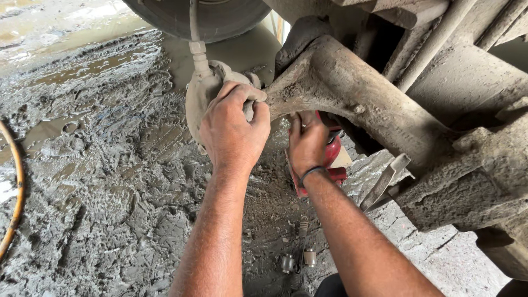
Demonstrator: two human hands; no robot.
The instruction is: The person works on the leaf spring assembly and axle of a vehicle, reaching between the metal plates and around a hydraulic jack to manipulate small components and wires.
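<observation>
Left hand: the left hand (234, 129) is wrapped over the top of a grimy brake caliper (204, 93), fingers curled over its upper edge in a firm hold.
Right hand: the right hand (308, 144) reaches under the rusty suspension arm (352, 93), fingers closed on a red tool (334, 151); the tool's working end is hidden, so what it bears on cannot be told.
Caliper position: hangs on its brake hose (193, 22) just below the dark tyre (203, 16), beside the near end of the suspension arm.
Ground: wet, rutted mud (99, 181) to the left, drier dirt under the hands.
Loose parts: two small metal cylinders (297, 259) and a coil spring (302, 225) lie on the ground between the forearms.
Edge detail: an orange hose (16, 187) curves along the far left.
Doing it well: judging by the grip, the caliper's weight is best kept in the left hand so the hose is not strained, the red tool worked squarely, and the loose parts kept out of the mud.
</observation>
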